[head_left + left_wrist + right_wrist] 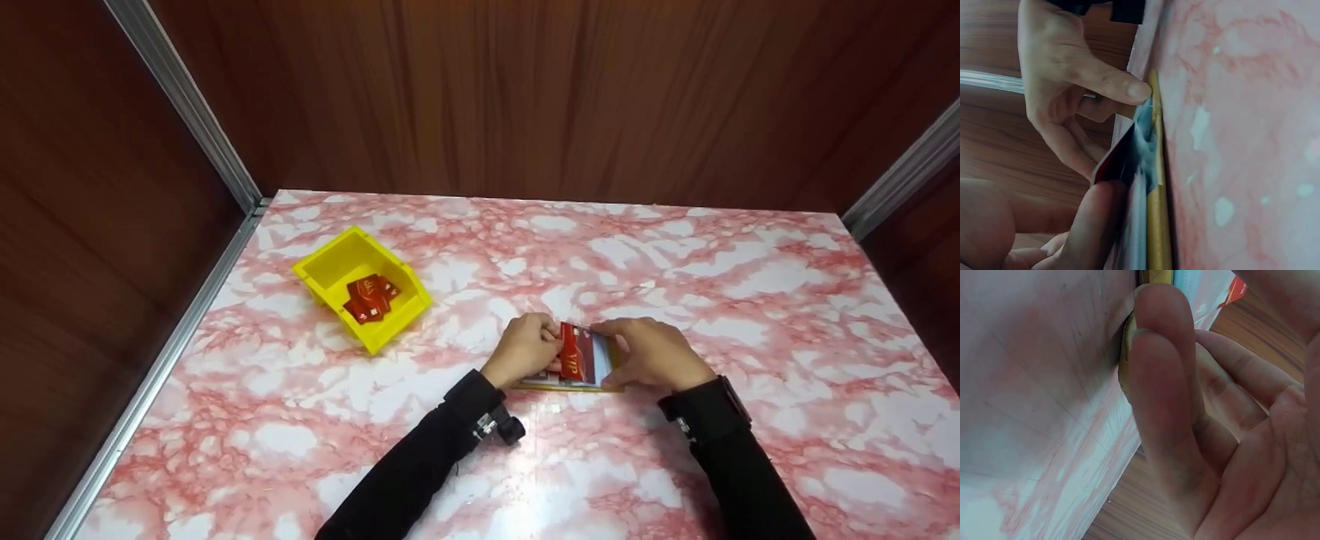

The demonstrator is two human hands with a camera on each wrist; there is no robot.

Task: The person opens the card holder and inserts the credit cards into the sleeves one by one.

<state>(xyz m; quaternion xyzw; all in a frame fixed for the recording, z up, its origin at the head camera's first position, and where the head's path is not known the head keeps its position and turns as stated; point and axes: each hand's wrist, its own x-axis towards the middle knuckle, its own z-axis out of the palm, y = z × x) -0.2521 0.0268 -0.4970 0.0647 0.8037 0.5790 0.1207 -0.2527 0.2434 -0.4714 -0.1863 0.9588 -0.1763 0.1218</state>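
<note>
A red card (pixel 574 361) lettered "VIP" stands tilted over a thin yellow-edged booklet (pixel 600 388) with clear plastic pages. My left hand (pixel 527 346) pinches the card by its left side; in the left wrist view, the thumb (pixel 1098 216) lies on the dark card (pixel 1114 163). At the booklet's right end, my right hand (pixel 652 351) holds it, thumb near the front corner and fingers towards the far edge. In the right wrist view, two fingertips cover part of the yellow edge (pixel 1157 276). The fingers hide much of the pages.
A yellow bin (pixel 321 266) stands at the back left of the pink-and-white marbled table (pixel 495 255), with several red cards (pixel 369 296) lying in it. Dark wood panels (pixel 480 97) with metal corner strips (pixel 202 120) rise along the table's back and sides.
</note>
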